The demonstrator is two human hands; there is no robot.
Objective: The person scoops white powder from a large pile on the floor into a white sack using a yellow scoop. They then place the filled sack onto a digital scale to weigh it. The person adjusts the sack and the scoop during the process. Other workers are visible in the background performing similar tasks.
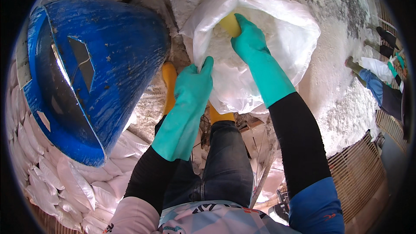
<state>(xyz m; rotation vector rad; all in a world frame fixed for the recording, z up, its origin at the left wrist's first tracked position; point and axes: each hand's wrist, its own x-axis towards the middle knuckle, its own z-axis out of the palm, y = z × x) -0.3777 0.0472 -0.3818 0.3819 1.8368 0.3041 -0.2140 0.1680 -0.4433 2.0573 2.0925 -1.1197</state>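
Observation:
A large white plastic bag [303, 30] stands with its mouth spread wide, and white grainy powder [225, 47] lies inside. My left hand [193, 82], in a green rubber glove, is closed on the near-left rim of the bag, thumb pointing up along the plastic. My right hand [251, 39], gloved the same way, reaches into the bag's mouth. It grips a yellow scoop [230, 24], whose far end is partly hidden by the glove and rests close to the powder.
A big blue cone-shaped container [108, 60] with a cut-out opening stands at left. Filled white sacks [73, 182] are stacked below it. My yellow boots [170, 82] stand by the bag on powder-strewn ground. Another person [381, 86] is at far right, near slatted panels [357, 169].

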